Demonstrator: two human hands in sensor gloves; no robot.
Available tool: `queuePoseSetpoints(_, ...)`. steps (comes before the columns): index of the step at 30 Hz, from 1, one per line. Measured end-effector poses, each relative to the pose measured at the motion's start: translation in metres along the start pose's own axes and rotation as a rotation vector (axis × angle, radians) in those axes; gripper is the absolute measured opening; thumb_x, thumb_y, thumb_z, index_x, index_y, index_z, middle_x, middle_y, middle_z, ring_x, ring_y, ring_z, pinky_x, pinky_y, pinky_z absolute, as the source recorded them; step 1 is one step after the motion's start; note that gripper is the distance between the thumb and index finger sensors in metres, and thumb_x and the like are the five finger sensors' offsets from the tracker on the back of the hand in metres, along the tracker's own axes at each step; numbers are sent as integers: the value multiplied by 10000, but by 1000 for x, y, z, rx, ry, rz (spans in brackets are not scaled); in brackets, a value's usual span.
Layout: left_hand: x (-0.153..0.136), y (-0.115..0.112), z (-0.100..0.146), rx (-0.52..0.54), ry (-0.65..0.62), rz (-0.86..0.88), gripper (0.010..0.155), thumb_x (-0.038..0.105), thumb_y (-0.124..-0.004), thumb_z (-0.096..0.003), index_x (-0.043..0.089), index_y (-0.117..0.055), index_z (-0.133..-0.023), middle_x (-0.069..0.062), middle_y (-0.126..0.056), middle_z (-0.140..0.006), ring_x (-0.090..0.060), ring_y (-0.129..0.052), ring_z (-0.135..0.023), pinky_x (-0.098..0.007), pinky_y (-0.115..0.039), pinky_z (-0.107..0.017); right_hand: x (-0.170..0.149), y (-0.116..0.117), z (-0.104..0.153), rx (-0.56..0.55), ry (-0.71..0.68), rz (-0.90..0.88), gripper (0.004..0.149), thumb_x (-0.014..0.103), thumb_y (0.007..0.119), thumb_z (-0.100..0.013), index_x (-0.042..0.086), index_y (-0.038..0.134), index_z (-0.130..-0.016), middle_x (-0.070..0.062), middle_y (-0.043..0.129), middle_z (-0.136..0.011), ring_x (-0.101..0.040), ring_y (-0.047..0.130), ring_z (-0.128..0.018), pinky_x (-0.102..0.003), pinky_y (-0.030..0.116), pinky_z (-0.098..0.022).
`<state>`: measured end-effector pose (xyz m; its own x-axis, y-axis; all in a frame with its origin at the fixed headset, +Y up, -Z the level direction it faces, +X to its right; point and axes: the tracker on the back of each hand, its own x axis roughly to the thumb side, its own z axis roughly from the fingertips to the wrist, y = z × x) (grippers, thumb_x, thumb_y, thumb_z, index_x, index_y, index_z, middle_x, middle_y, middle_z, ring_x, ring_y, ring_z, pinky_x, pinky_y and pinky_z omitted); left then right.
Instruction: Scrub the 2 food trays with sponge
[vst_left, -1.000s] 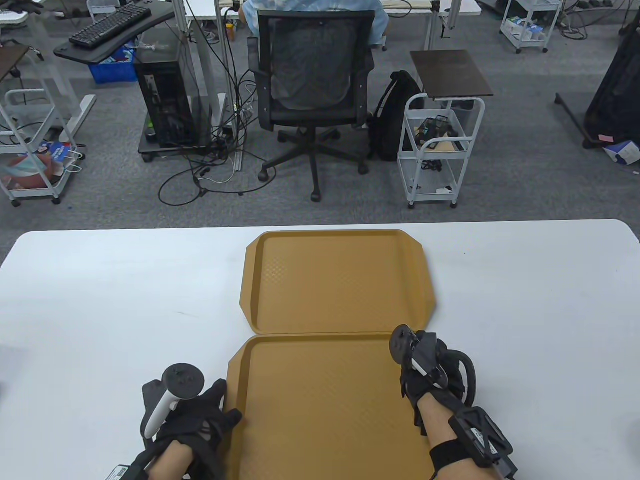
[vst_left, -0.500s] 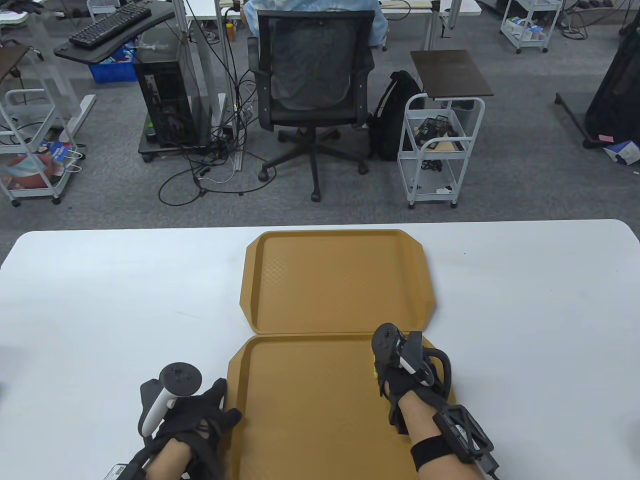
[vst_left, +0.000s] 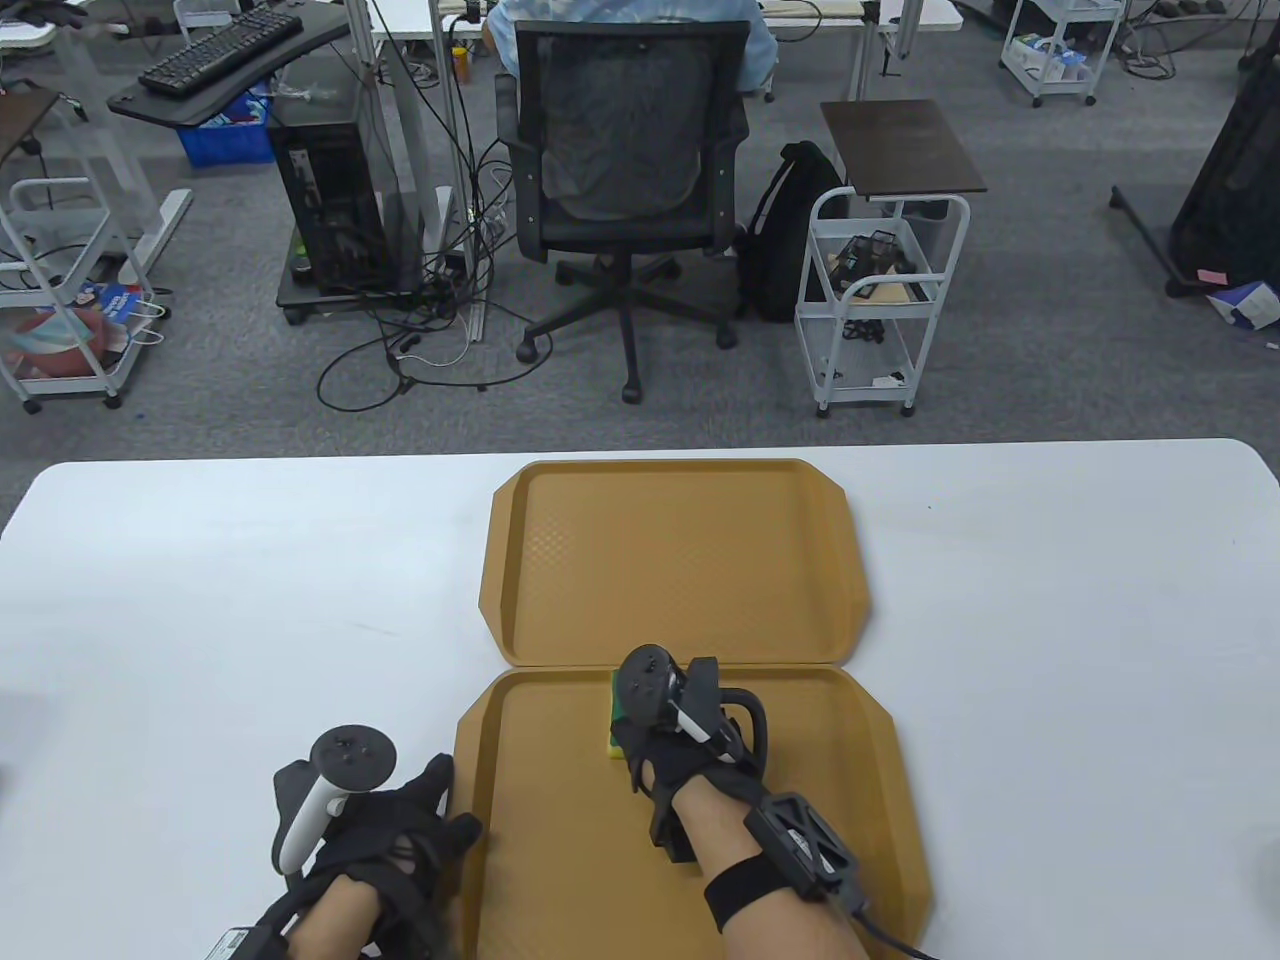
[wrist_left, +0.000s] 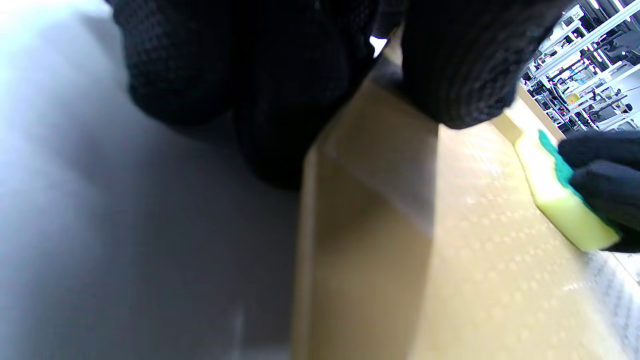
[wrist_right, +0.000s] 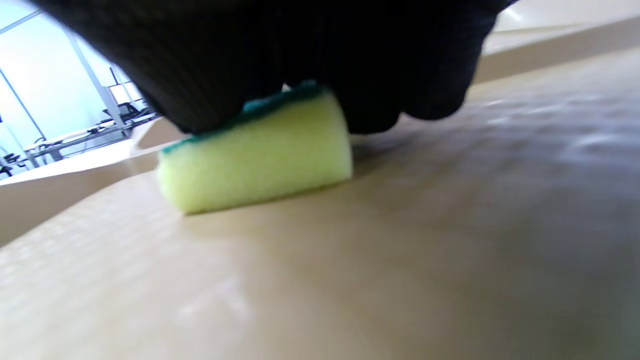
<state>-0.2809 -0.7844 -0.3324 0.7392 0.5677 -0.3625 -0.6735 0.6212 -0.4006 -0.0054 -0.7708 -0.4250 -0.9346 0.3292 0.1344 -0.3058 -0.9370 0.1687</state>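
Note:
Two tan food trays lie end to end on the white table: the far tray (vst_left: 675, 560) and the near tray (vst_left: 560, 850). My right hand (vst_left: 640, 740) grips a yellow sponge (vst_left: 616, 738) with a green top. It presses the sponge flat on the near tray's floor, close to its far rim and left of the middle. The right wrist view shows the sponge (wrist_right: 255, 155) under my fingers (wrist_right: 300, 60), on the tray (wrist_right: 400, 250). My left hand (vst_left: 440, 800) lies at the near tray's left rim, thumb over the rim (wrist_left: 450, 90), fingers on the table outside it.
The white table (vst_left: 1050, 620) runs wide on both sides of the trays. Beyond its far edge, on the grey carpet, stand an office chair (vst_left: 625, 190) with a person seated past it and a white cart (vst_left: 880, 300).
My right hand has slid the sponge leftward along the near tray's far edge, from the right rim to left of the middle. The left hand has stayed at the left rim.

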Motion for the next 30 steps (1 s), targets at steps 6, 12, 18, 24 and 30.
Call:
queuePoseSetpoints(6, 0, 0, 0, -1, 1, 2, 790, 461, -877, -414, 341, -491, -1093, 10, -994, -696, -185, -1108, -377, -378, -934, -367, 36, 13, -8, 19, -58, -20, 558, 353, 890, -453, 189, 756, -969, -124, 606, -1091, -321, 866, -698, -469, 821, -568)
queuePoseSetpoints(12, -1, 0, 0, -8, 1, 9, 783, 456, -869, -419, 342, -487, -1093, 11, -992, -697, -187, -1106, -381, -378, -931, -369, 63, 25, -14, 45, -99, -55, 559, 357, 890, -457, 212, 746, -977, -94, 595, -1102, -324, 852, -699, -482, 805, -567)
queuePoseSetpoints(18, -1, 1, 0, -18, 3, 23, 772, 454, -873, -421, 350, -496, -1087, 7, -996, -666, -199, -1112, -372, -377, -934, -366, 76, 31, -16, 29, -108, -53, 538, 355, 827, -475, 215, 737, -987, -112, 588, -1105, -324, 871, -664, -491, 807, -547)
queuePoseSetpoints(24, -2, 1, 0, -18, 1, 26, 766, 456, -870, -422, 355, -500, -1085, 7, -999, -662, -199, -1114, -367, -372, -935, -363, 84, 34, -18, 124, -106, -19, 643, 367, 847, -469, 190, 616, -1043, -153, 575, -1105, -295, 868, -595, -497, 773, -543)
queuePoseSetpoints(30, -2, 2, -1, -22, 2, 28, 765, 454, -870, -423, 354, -501, -1085, 6, -1000, -660, -200, -1116, -367, -374, -936, -362, 86, 37, 11, 197, -157, -12, 653, 377, 871, -460, 189, 627, -1036, -138, 589, -1099, -292, 874, -590, -492, 787, -527)
